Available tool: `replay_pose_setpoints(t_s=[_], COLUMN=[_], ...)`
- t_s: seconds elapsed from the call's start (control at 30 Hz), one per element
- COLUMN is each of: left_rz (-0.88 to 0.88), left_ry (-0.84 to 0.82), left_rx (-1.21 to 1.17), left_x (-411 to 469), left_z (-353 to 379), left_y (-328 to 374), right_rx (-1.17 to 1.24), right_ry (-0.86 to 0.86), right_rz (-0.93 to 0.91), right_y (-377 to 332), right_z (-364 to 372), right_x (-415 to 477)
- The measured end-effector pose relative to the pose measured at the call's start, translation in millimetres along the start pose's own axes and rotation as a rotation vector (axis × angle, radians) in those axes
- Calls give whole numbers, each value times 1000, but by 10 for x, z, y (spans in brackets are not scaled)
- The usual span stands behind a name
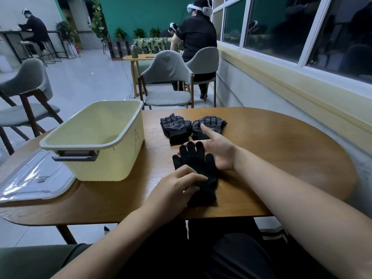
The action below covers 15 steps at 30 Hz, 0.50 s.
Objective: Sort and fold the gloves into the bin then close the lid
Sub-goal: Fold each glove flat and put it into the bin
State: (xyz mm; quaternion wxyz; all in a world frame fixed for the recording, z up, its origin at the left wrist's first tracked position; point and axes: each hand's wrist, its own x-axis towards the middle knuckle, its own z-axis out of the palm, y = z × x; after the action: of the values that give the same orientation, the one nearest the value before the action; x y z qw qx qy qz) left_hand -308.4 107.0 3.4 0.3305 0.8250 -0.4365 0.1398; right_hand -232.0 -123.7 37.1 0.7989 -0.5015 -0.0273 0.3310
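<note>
A plain black glove [196, 168] lies flat on the wooden table [281, 150], fingers pointing away from me. My left hand [177, 184] presses on its cuff end with fingers lightly bent. My right hand [218, 150] lies palm up with its fingers slid under the glove's fingertips, thumb raised. Two dotted grey-black gloves [175, 125] [209, 124] lie side by side farther back. The pale yellow bin [100, 141] stands open to the left, marked "A". Its clear lid [34, 180] lies flat at the table's left edge.
Grey chairs [167, 81] stand beyond the table and to the left. A wall with windows runs along the right. People with headsets sit at other tables in the background.
</note>
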Motion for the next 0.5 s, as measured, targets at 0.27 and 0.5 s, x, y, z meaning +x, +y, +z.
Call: replay_pose_setpoints(t_s=[0.27, 0.5], left_rz=[-141, -176], left_ry=[-211, -304], left_rx=[162, 130], left_x=[37, 78], left_z=[-9, -2], left_y=[-142, -244], right_rx=[-91, -230], right_ry=[265, 349], right_rz=[-122, -218], right_y=[-47, -84], right_z=[51, 73], right_x=[-11, -50])
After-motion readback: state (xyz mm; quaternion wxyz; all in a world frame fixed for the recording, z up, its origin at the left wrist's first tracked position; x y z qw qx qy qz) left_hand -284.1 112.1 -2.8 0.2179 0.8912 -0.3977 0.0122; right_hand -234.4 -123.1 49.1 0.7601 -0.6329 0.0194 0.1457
